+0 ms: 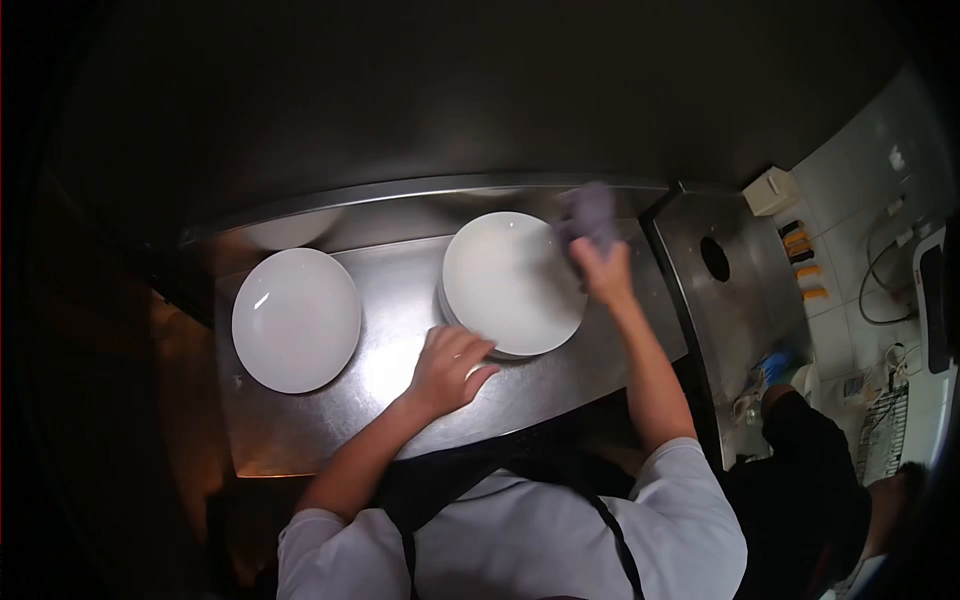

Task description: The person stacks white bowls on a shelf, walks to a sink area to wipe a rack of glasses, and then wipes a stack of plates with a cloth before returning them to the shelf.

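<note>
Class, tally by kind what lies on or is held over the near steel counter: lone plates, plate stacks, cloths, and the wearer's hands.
Lone plate: 1
Plate stack: 1, plates inside uncountable
Cloth: 1
Left hand and right hand: 2
Total: 5

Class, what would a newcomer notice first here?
Against the steel counter, a stack of white plates gleams near the middle, with another plate to its left. At the stack's right edge, the right hand grips a blurred greyish-purple cloth; the left hand is at the near rim.
</note>
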A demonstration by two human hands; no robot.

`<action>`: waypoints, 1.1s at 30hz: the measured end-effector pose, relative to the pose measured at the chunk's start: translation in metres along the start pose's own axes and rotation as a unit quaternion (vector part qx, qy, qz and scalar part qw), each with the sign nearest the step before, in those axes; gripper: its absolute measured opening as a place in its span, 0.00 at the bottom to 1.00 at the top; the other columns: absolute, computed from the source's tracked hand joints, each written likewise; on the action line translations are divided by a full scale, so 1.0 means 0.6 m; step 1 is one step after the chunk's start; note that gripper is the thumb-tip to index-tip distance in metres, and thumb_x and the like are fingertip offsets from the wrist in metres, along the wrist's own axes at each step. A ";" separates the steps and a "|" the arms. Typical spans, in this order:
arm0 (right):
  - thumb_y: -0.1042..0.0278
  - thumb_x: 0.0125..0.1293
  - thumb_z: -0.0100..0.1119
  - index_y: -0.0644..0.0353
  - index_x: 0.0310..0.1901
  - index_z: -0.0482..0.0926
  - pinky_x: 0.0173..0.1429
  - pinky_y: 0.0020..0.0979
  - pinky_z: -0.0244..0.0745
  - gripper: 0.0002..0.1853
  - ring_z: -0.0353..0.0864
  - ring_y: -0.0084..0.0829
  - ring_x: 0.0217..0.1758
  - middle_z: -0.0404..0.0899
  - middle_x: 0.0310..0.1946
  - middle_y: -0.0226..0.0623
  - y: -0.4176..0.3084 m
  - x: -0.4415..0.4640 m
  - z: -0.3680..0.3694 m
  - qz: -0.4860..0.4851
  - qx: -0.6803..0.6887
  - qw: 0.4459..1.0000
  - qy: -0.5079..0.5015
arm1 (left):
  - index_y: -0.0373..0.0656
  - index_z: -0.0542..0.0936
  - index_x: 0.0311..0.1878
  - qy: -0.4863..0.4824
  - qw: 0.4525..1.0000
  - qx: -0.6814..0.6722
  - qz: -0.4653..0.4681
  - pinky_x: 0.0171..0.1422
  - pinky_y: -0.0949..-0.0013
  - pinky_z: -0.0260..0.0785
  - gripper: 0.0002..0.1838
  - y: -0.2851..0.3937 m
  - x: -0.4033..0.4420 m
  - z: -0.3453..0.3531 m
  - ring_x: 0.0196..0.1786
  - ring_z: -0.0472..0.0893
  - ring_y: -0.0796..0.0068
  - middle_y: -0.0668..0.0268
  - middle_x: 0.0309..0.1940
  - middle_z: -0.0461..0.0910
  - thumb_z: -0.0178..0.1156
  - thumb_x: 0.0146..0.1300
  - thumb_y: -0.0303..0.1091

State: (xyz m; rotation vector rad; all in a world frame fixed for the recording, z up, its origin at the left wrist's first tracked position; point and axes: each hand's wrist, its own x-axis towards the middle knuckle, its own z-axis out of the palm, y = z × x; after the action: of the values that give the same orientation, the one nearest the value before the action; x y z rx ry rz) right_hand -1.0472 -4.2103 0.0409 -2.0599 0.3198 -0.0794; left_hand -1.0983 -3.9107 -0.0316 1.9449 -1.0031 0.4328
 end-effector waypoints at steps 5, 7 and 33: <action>0.44 0.60 0.63 0.62 0.70 0.65 0.80 0.53 0.45 0.42 0.53 0.55 0.79 0.58 0.74 0.55 0.088 0.025 0.174 -0.460 -0.229 0.810 -0.283 | 0.42 0.83 0.42 -0.167 0.974 -0.032 -0.152 0.59 0.56 0.66 0.16 -0.026 0.002 0.088 0.48 0.80 0.58 0.61 0.37 0.82 0.70 0.55 0.41; 0.42 0.65 0.57 0.58 0.71 0.66 0.81 0.53 0.41 0.38 0.47 0.55 0.81 0.53 0.77 0.52 0.088 0.056 0.182 -0.467 -0.292 0.789 -0.273 | 0.43 0.83 0.36 -0.072 0.997 -0.005 -0.041 0.55 0.57 0.66 0.15 -0.044 -0.001 0.092 0.43 0.79 0.60 0.63 0.32 0.80 0.71 0.52 0.44; 0.38 0.62 0.60 0.65 0.61 0.77 0.77 0.59 0.45 0.38 0.49 0.60 0.79 0.54 0.72 0.71 0.091 0.082 0.099 -0.343 -0.440 0.830 -0.003 | 0.43 0.73 0.41 0.108 0.978 0.005 -0.178 0.72 0.34 0.50 0.37 -0.037 -0.026 0.129 0.74 0.53 0.25 0.24 0.72 0.46 0.82 0.36 0.55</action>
State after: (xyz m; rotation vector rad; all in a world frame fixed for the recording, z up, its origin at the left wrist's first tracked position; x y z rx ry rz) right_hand -0.9990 -4.1978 -0.0393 -3.0033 -0.5224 -0.4267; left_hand -1.0970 -3.9612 -0.0963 1.9853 -0.5007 0.4328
